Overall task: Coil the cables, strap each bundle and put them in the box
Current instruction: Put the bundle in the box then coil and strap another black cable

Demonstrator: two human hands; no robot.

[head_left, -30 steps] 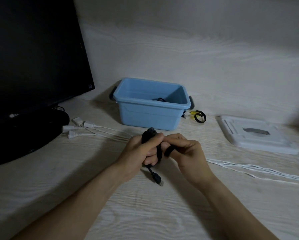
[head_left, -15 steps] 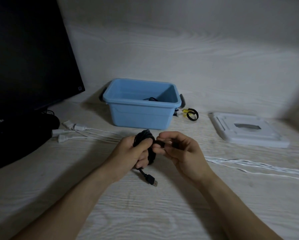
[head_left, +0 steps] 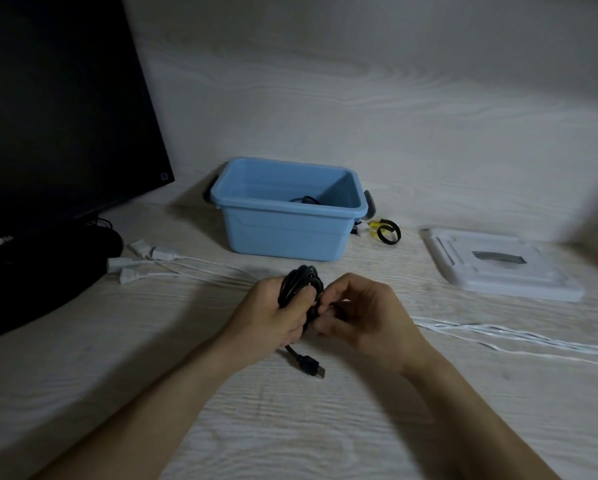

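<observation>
Dim room, pale wood-grain table (head_left: 325, 427) w/ a matching wall behind and a big black monitor (head_left: 58, 116) on the left. Left hand (head_left: 273, 313) has its grip curled round a coiled black USB cable bundle (head_left: 299, 284), coil standing roughly upright, loops poking out the top, and the loose plug end (head_left: 311, 367) dangling below the hand onto the table. Right hand (head_left: 356, 313) is right up against the bundle's right side, fingertips pinched on something dark there. Prob the strap, but too small/dark to say for sure.

The open light-blue plastic box (head_left: 290, 233) sits straight ahead, beyond both hands, w/ a bit of black cable (head_left: 304, 199) already inside. So imo once the strap's closed it's a forward reach, and the left hand already has the coil so it's the obvious one to drop it in.

Loose white cables (head_left: 519, 336) run across the table to the right, plugs (head_left: 141, 259) on the left, not coiled yet. White plastic lid (head_left: 498, 268) lies flat to the right, and a small black-and-yellow strap loop (head_left: 385, 232) sits just beside the box.
</observation>
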